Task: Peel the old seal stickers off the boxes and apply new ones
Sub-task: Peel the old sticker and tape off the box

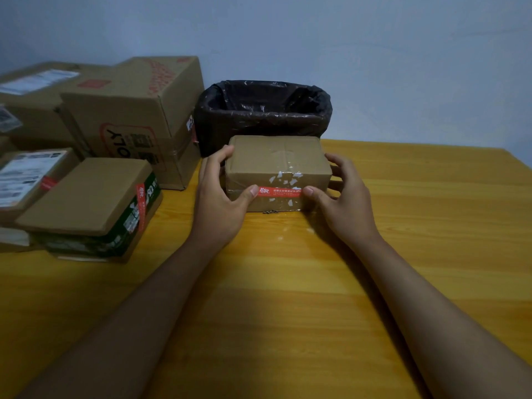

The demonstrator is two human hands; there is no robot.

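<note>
A small brown cardboard box [276,162] stands on the wooden table [403,254] in front of me. A red seal sticker [280,192] with white print lies across its front face, among white scraps of torn label. My left hand [221,194] grips the box's left side, its thumb pressing the sticker's left end. My right hand [342,197] grips the right side, its thumb on the sticker's right end.
A bin lined with a black bag [263,108] stands right behind the box. Several cardboard boxes are stacked at the left, among them a large one [129,110] and a green-sided one [92,208] with a red sticker. Bare table lies to the right.
</note>
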